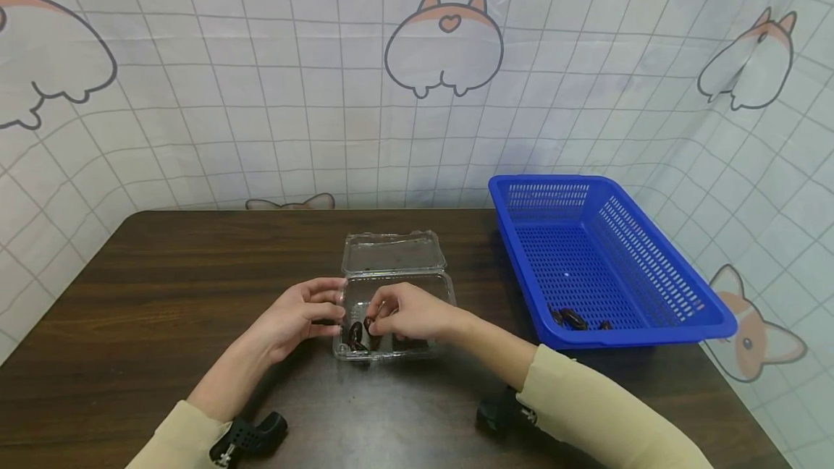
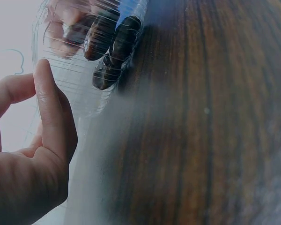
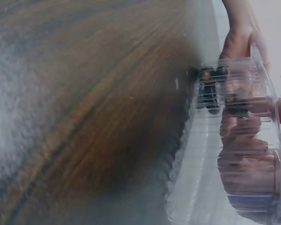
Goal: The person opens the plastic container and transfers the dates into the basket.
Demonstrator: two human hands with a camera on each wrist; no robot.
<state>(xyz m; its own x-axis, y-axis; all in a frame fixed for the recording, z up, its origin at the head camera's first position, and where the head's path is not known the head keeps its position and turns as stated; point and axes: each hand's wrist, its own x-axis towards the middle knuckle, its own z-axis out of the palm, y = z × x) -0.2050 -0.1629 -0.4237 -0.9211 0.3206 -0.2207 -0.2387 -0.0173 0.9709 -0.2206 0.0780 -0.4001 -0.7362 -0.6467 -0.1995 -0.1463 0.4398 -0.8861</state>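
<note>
A clear plastic clamshell box [image 1: 422,283] stands on the table with its lid [image 1: 394,255] folded back. Several glossy dark brown dates [image 1: 355,334] lie along its near side, seen through the ribbed wall in the left wrist view as dark dates [image 2: 125,40]. My left hand [image 1: 296,317] rests its extended fingers against the box's left side. Inside the box, my right hand [image 1: 412,314] pinches a date [image 1: 368,325] between thumb and fingers. In the right wrist view, the ribbed wall blurs the right hand [image 3: 248,164] behind it.
To the right, a blue perforated basket [image 1: 612,339] holds several dates [image 1: 573,319] near its front side. The dark wood table [image 1: 195,273] meets a patterned white cloth [image 1: 365,129] at the back. Each wrist wears a black device [image 1: 254,436].
</note>
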